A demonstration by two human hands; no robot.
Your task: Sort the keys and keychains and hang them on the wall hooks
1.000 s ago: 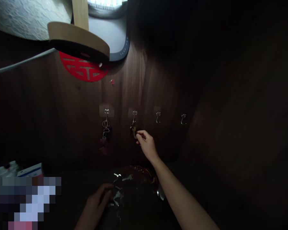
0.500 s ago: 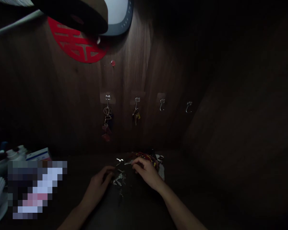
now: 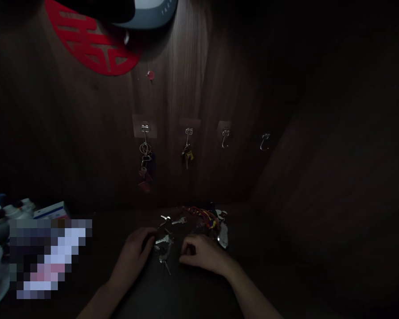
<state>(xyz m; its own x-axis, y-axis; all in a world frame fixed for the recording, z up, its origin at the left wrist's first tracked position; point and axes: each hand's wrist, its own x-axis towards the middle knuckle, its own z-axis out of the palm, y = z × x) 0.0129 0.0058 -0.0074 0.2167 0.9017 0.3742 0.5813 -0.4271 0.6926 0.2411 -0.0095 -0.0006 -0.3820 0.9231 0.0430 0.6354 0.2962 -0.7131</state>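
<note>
My left hand [image 3: 134,252] lies low over the dark surface, thumb and fingers apart, with nothing seen in it. Its fingertips are beside a loose bunch of silver keys [image 3: 163,239]. Facing it, my right hand [image 3: 206,254] is curled, thumb and forefinger drawn into a loop; whether something small is between the tips cannot be made out. More keys [image 3: 166,266] are spread between the two hands. Just behind them lie a silver key [image 3: 165,219] and a key with a reddish mark [image 3: 180,220]. Dim light hides finer detail.
Red and yellow cords [image 3: 204,216] and a pale, shiny item [image 3: 223,235] lie behind my right hand. Key bunches hang from the left hook [image 3: 145,128] and second hook [image 3: 188,131] on the wooden back panel. Bottles [image 3: 11,211] and a box [image 3: 51,210] stand left.
My right hand has drawn back toward me, away from the red-marked key, which now shows in full. The keys between my hands have shifted and spread. The view has tilted slightly downward.
</note>
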